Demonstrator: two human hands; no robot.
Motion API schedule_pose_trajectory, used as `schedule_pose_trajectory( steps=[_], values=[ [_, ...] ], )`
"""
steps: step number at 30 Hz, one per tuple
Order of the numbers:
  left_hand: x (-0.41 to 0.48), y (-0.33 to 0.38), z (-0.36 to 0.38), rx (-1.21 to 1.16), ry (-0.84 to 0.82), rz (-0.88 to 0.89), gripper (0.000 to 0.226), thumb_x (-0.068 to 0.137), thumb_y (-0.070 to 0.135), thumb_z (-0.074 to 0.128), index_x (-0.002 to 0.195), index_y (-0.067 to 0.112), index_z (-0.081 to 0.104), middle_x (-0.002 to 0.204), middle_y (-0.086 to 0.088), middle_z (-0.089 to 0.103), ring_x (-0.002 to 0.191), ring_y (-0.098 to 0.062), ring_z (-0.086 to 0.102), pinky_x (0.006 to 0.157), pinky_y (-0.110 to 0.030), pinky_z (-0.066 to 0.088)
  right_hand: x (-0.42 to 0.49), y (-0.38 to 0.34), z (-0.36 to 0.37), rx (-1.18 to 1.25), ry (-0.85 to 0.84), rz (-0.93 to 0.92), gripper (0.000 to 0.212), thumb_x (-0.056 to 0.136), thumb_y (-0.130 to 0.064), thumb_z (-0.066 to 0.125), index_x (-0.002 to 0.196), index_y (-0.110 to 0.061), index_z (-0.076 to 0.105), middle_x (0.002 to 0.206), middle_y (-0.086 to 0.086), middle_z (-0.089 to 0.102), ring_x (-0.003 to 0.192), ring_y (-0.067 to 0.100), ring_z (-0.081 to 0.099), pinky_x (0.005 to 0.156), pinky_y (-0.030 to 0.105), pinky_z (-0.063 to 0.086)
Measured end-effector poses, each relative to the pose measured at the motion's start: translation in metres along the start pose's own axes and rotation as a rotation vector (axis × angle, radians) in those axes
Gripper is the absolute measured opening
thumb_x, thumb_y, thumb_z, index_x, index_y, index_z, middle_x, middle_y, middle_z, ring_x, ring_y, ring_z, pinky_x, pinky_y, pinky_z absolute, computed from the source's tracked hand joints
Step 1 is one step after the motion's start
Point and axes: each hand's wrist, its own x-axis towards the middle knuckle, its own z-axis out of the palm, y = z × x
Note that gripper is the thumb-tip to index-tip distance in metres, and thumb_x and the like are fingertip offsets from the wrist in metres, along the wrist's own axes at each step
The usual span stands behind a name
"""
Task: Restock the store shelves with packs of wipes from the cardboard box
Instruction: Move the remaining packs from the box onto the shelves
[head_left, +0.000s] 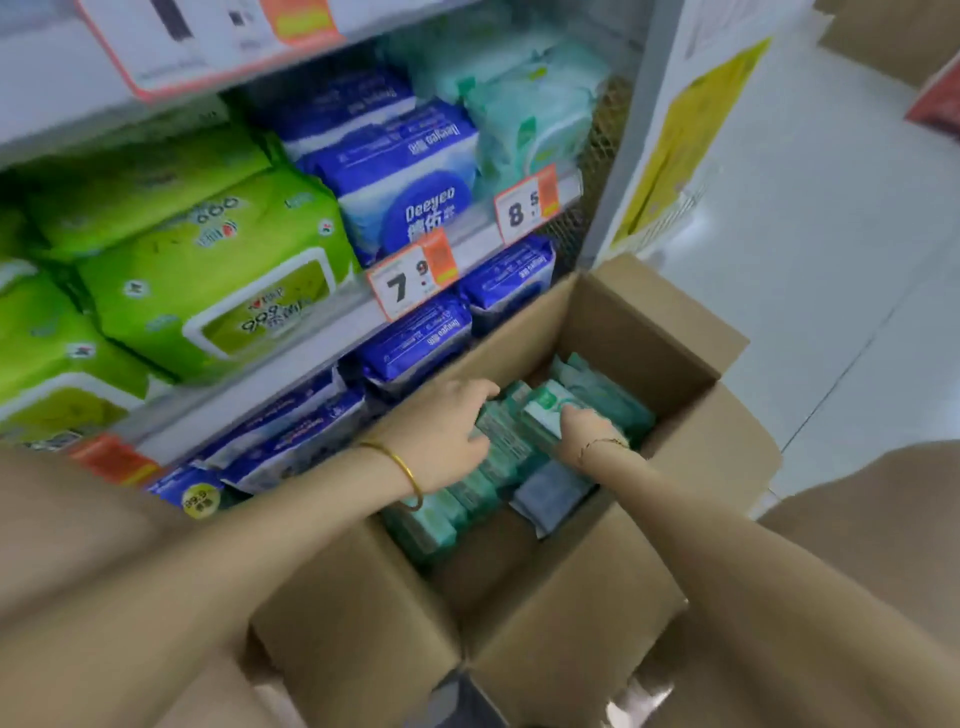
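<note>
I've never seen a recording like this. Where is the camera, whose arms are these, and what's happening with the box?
There is no machine here. A person wears one wide-angle camera on the head, so you are looking down along their own two arms. Both arms reach into an open cardboard box that stands against the store shelves. The left hand and the right hand take hold of teal packs of wipes that stand in rows inside the box, one hand at each side. The picture is slightly blurred, so the exact grip is hard to see. On the shelves lie green packs, blue packs and pale teal packs. Price tags are clipped to the shelf edges.
</note>
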Motion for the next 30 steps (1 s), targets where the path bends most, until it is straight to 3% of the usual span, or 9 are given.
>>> schedule_pose_trajectory(
  steps=[2, 5, 9, 16, 20, 25, 28, 30],
  values=[
    [0.008, -0.005, 0.005, 0.023, -0.009, 0.003, 0.054, 0.092, 0.015, 0.048, 0.143, 0.016, 0.031, 0.144, -0.009, 0.038, 0.129, -0.021, 0.044, 0.103, -0.025, 0.035, 0.018, 0.002, 0.004, -0.026, 0.033, 0.053, 0.050, 0.090, -0.017, 0.058, 0.133, -0.006, 0.035, 0.133, 0.017, 0.041, 0.125, 0.035, 0.040, 0.094, 0.043, 0.044],
    [0.015, -0.013, 0.014, 0.050, -0.042, -0.016, 0.054, 0.092, 0.017, 0.046, 0.143, 0.020, 0.029, 0.142, -0.007, 0.037, 0.125, -0.021, 0.045, 0.103, -0.030, 0.037, 0.044, 0.005, 0.012, -0.058, 0.067, 0.079, 0.069, 0.089, -0.024, 0.059, 0.143, -0.009, 0.020, 0.143, 0.018, 0.031, 0.132, 0.035, 0.032, 0.098, 0.046, 0.040],
    [0.018, -0.024, 0.021, 0.032, -0.065, -0.042, 0.054, 0.093, 0.018, 0.045, 0.144, 0.021, 0.027, 0.142, -0.005, 0.035, 0.127, -0.021, 0.042, 0.106, -0.037, 0.037, 0.061, 0.019, 0.028, -0.098, -0.014, 0.150, 0.100, 0.081, -0.035, 0.068, 0.149, -0.017, -0.002, 0.147, 0.016, 0.027, 0.134, 0.034, 0.029, 0.103, 0.051, 0.034],
    [0.019, -0.028, 0.021, -0.049, -0.084, -0.076, 0.053, 0.093, 0.018, 0.045, 0.143, 0.021, 0.028, 0.142, -0.005, 0.035, 0.120, -0.020, 0.048, 0.100, -0.039, 0.044, 0.055, 0.014, 0.024, -0.094, 0.150, 0.191, 0.088, 0.080, -0.031, 0.067, 0.145, -0.011, 0.012, 0.139, 0.018, 0.035, 0.127, 0.035, 0.039, 0.100, 0.049, 0.038],
    [0.018, -0.021, 0.016, -0.326, -0.099, -0.220, 0.047, 0.094, 0.020, 0.048, 0.140, 0.016, 0.036, 0.135, -0.008, 0.045, 0.111, -0.021, 0.058, 0.096, -0.037, 0.050, 0.032, -0.010, -0.008, 0.239, 0.056, 0.172, 0.091, 0.071, -0.041, 0.075, 0.138, -0.008, 0.024, 0.136, 0.015, 0.038, 0.125, 0.033, 0.043, 0.097, 0.043, 0.043],
    [0.001, -0.012, 0.003, -1.005, -0.049, -0.461, 0.021, 0.096, 0.029, 0.046, 0.108, 0.013, 0.051, 0.125, -0.018, 0.053, 0.095, -0.026, 0.064, 0.080, -0.037, 0.057, -0.033, -0.057, -0.047, 0.422, -0.125, -0.135, 0.091, 0.066, -0.050, 0.078, 0.131, -0.003, 0.035, 0.123, 0.008, 0.050, 0.108, 0.021, 0.053, 0.075, 0.027, 0.047],
    [-0.016, -0.012, -0.006, -1.145, 0.053, -0.470, 0.038, 0.094, 0.036, 0.049, 0.122, 0.010, 0.052, 0.123, -0.022, 0.059, 0.092, -0.028, 0.067, 0.069, -0.037, 0.061, -0.079, -0.075, -0.062, 0.407, -0.086, -0.321, 0.098, 0.066, -0.052, 0.078, 0.138, -0.004, 0.032, 0.133, 0.008, 0.044, 0.118, 0.020, 0.048, 0.088, 0.030, 0.045],
    [-0.035, -0.010, -0.016, -1.100, 0.142, -0.441, 0.037, 0.094, 0.034, 0.051, 0.124, 0.013, 0.053, 0.118, -0.016, 0.064, 0.094, -0.028, 0.067, 0.075, -0.042, 0.060, -0.108, -0.080, -0.073, 0.494, -0.141, -0.452, 0.080, 0.070, -0.042, 0.079, 0.132, -0.010, 0.039, 0.127, 0.003, 0.050, 0.115, 0.017, 0.051, 0.094, 0.031, 0.045]
  ],
)
